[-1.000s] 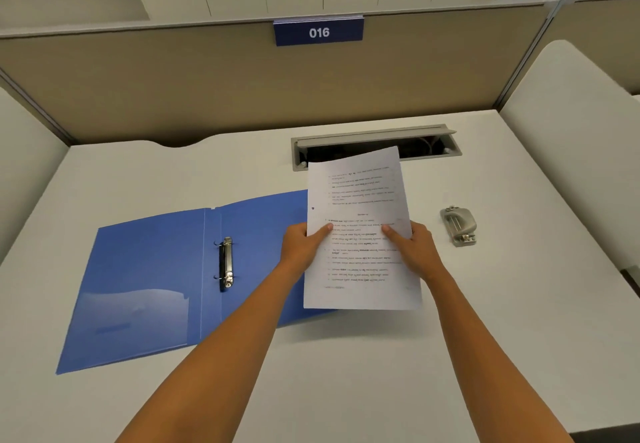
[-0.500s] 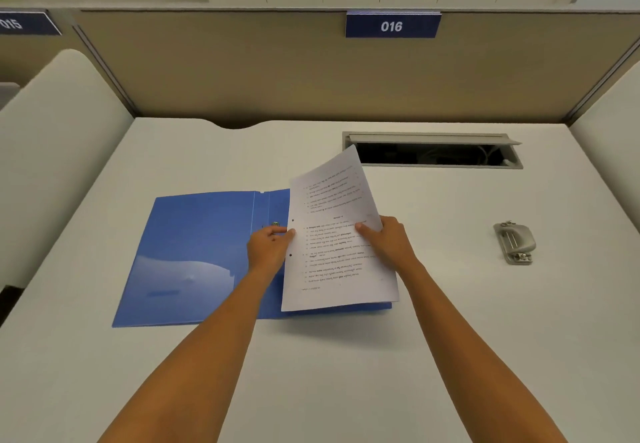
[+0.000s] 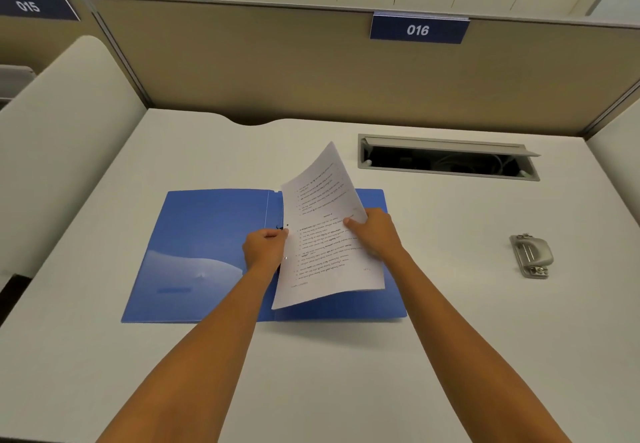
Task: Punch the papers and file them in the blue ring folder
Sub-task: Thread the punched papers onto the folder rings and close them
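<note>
Item: blue ring folder, lying open and flat on the white desk — I see the papers held tilted over its right half, punched edge at the spine. My left hand has fingers curled, pinching that left edge; my right hand grips the right edge, thumb on the printed face. Hole punch sits well apart to the right. Cable tray behind — lid raised, cables inside. Bare desk lies in front of the folder.
</note>
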`<act>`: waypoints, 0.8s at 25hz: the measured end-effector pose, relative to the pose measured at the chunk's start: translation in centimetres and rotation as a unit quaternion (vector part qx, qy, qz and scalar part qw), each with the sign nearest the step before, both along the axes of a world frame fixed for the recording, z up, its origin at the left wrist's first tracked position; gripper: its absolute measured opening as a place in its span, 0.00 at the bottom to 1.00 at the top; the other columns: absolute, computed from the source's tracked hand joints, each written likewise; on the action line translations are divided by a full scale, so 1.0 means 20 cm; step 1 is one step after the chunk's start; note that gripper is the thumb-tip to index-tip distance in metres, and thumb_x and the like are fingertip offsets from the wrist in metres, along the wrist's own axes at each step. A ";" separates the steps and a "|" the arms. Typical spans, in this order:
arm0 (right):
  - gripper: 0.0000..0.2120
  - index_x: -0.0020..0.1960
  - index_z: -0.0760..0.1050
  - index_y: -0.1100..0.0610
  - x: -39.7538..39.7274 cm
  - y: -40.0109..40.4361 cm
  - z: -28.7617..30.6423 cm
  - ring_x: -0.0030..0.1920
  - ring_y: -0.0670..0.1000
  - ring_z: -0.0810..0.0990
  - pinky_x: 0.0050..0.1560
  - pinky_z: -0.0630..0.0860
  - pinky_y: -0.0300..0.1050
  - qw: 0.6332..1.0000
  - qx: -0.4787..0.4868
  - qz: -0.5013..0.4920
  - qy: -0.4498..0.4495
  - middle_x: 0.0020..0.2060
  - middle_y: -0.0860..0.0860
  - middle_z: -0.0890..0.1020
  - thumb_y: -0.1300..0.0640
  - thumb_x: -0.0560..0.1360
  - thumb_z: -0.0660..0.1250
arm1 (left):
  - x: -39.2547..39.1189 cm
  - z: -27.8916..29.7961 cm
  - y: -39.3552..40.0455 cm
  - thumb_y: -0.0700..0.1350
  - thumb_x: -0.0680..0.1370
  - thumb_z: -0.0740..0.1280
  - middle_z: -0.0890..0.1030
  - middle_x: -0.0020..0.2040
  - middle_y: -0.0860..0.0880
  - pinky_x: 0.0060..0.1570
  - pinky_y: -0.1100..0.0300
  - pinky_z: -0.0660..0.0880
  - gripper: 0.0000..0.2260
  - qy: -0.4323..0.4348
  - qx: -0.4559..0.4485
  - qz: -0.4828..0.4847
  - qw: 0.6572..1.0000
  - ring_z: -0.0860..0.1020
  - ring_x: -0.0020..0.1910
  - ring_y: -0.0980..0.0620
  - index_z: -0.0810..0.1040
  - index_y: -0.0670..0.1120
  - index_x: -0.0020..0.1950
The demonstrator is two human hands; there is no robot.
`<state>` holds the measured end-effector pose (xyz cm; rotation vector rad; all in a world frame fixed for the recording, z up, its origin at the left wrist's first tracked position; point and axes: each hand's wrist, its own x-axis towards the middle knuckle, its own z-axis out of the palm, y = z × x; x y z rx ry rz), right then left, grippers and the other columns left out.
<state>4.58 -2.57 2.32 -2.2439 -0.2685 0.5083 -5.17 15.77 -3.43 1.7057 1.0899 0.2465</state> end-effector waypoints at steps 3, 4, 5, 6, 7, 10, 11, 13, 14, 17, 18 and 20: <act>0.17 0.62 0.75 0.60 0.01 0.03 0.02 0.43 0.52 0.79 0.41 0.74 0.41 1.000 -0.013 -0.002 -0.001 0.56 0.56 0.81 0.51 0.78 0.65 | 0.03 0.00 0.02 0.49 0.78 0.68 0.81 0.40 0.45 0.41 0.55 0.78 0.11 0.032 -0.026 0.020 0.999 0.79 0.39 0.46 0.79 0.45 0.38; 0.18 0.63 0.75 0.60 0.01 0.03 0.02 0.43 0.52 0.79 0.41 0.74 0.41 1.000 -0.017 -0.002 0.000 0.56 0.56 0.81 0.51 0.78 0.64 | 0.04 -0.01 0.03 0.49 0.77 0.69 0.81 0.39 0.43 0.39 0.56 0.76 0.13 0.043 -0.047 0.034 0.997 0.78 0.38 0.47 0.77 0.44 0.36; 0.18 0.64 0.74 0.60 0.01 0.04 0.03 0.43 0.53 0.79 0.41 0.75 0.41 1.000 -0.021 -0.002 0.001 0.57 0.56 0.81 0.51 0.78 0.64 | 0.05 -0.01 0.04 0.48 0.77 0.69 0.81 0.40 0.42 0.38 0.56 0.75 0.13 0.049 -0.072 0.049 0.995 0.77 0.37 0.47 0.76 0.43 0.35; 0.18 0.64 0.74 0.60 0.02 0.04 0.03 0.44 0.53 0.79 0.42 0.75 0.42 1.000 -0.025 -0.001 0.000 0.57 0.56 0.81 0.51 0.78 0.64 | 0.06 -0.01 0.04 0.47 0.76 0.70 0.81 0.40 0.41 0.37 0.56 0.74 0.13 0.049 -0.098 0.063 0.992 0.76 0.36 0.47 0.76 0.42 0.36; 0.18 0.64 0.74 0.60 0.02 0.04 0.03 0.45 0.54 0.80 0.42 0.75 0.42 1.000 -0.030 -0.001 0.000 0.57 0.56 0.81 0.51 0.78 0.64 | 0.07 -0.02 0.04 0.47 0.76 0.71 0.81 0.41 0.41 0.38 0.56 0.74 0.11 0.047 -0.119 0.073 0.989 0.76 0.36 0.47 0.77 0.41 0.38; 0.18 0.64 0.74 0.60 0.03 0.03 0.04 0.43 0.52 0.79 0.42 0.75 0.42 0.999 -0.045 0.004 -0.002 0.56 0.56 0.81 0.51 0.78 0.64 | 0.08 -0.02 0.04 0.46 0.75 0.72 0.81 0.43 0.42 0.35 0.58 0.74 0.10 0.039 -0.164 0.090 0.982 0.76 0.36 0.49 0.77 0.40 0.40; 0.18 0.64 0.74 0.59 0.03 0.03 0.04 0.42 0.52 0.79 0.41 0.75 0.41 0.999 -0.047 0.005 0.000 0.56 0.55 0.81 0.51 0.78 0.64 | 0.09 -0.03 0.04 0.46 0.75 0.72 0.81 0.43 0.43 0.35 0.59 0.73 0.11 0.036 -0.172 0.094 0.980 0.76 0.36 0.49 0.77 0.40 0.40; 0.19 0.65 0.74 0.59 0.04 0.04 0.04 0.42 0.52 0.78 0.41 0.75 0.40 0.999 -0.048 0.004 0.002 0.56 0.55 0.81 0.51 0.78 0.64 | 0.10 -0.02 0.03 0.47 0.75 0.73 0.80 0.43 0.44 0.37 0.57 0.75 0.12 0.036 -0.184 0.099 0.977 0.77 0.37 0.48 0.76 0.42 0.38; 0.19 0.65 0.74 0.59 0.04 0.04 0.05 0.42 0.52 0.79 0.41 0.75 0.40 0.999 -0.049 0.003 0.002 0.56 0.55 0.81 0.51 0.78 0.65 | 0.11 -0.02 0.03 0.47 0.74 0.73 0.81 0.44 0.43 0.40 0.55 0.77 0.12 0.038 -0.188 0.103 0.976 0.78 0.39 0.47 0.75 0.42 0.38; 0.18 0.64 0.74 0.59 0.05 0.04 0.05 0.41 0.52 0.79 0.37 0.74 0.38 0.999 -0.051 0.003 0.009 0.55 0.55 0.81 0.51 0.78 0.65 | 0.13 -0.01 0.03 0.48 0.73 0.75 0.81 0.47 0.42 0.49 0.50 0.80 0.13 0.040 -0.203 0.114 0.972 0.79 0.44 0.45 0.76 0.40 0.44; 0.18 0.64 0.74 0.59 0.06 0.04 0.06 0.41 0.51 0.79 0.36 0.74 0.37 0.999 -0.051 0.002 0.012 0.55 0.55 0.81 0.51 0.78 0.65 | 0.13 -0.01 0.03 0.49 0.73 0.75 0.81 0.47 0.42 0.50 0.49 0.80 0.14 0.039 -0.208 0.118 0.970 0.79 0.45 0.45 0.77 0.39 0.47; 0.18 0.63 0.74 0.59 0.07 0.04 0.06 0.42 0.52 0.79 0.37 0.76 0.39 0.999 -0.050 -0.002 0.018 0.54 0.55 0.81 0.51 0.77 0.65 | 0.14 -0.02 0.03 0.49 0.72 0.75 0.82 0.47 0.43 0.51 0.48 0.80 0.15 0.032 -0.215 0.129 0.967 0.81 0.46 0.44 0.78 0.39 0.47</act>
